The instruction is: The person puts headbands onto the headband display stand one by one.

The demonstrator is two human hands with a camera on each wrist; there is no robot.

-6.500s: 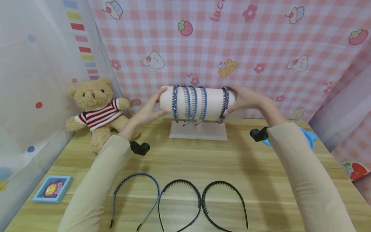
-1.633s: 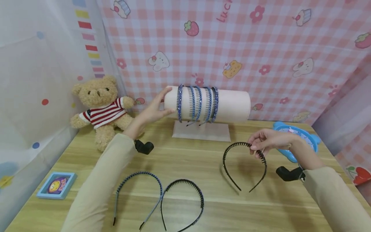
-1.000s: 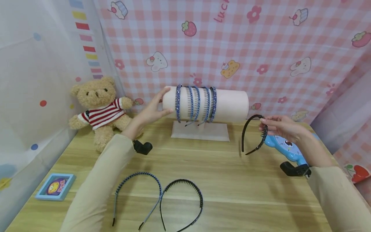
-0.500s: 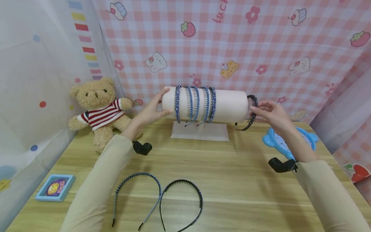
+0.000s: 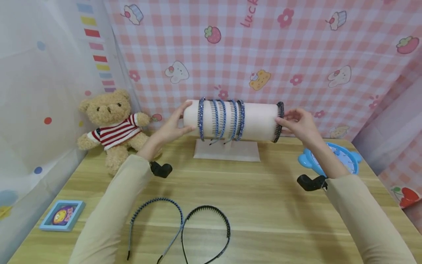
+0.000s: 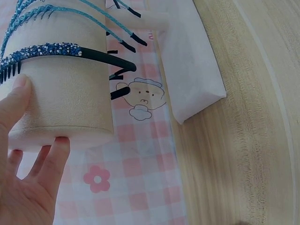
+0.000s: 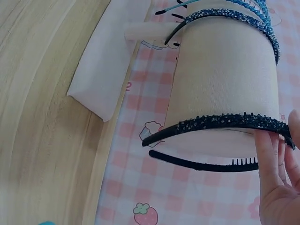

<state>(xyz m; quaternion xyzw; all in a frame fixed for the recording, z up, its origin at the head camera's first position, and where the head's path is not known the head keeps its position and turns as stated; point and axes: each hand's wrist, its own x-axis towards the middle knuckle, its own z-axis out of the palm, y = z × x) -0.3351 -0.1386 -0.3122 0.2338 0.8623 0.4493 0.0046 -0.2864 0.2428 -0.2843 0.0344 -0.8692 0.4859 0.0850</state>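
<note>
A cream headband display stand [image 5: 258, 121] carries several blue headbands toward its left and middle, among them a glittery blue headband [image 6: 51, 49] near the left end. My left hand [image 5: 168, 128] holds that end, thumb on the front of the roll and fingertips against the end face. At the other end, my right hand [image 5: 301, 124] pinches a black glittery headband [image 7: 220, 122] by its curved top. The black headband stands around the roll's right rim, its two tips spread on either side of the end face in the right wrist view.
A blue beaded headband [image 5: 158, 200] and a dark toothed headband [image 5: 207, 207] lie side by side on the wooden table [image 5: 263, 190]. A teddy bear [image 5: 112, 121] sits back left, a small blue frame [image 5: 62, 215] front left. Behind the right forearm is a blue clock [image 5: 341, 156].
My right hand has lifted the black headband from the table, carried it up and left, and brought it over the stand's right end. The left hand keeps its hold on the left end.
</note>
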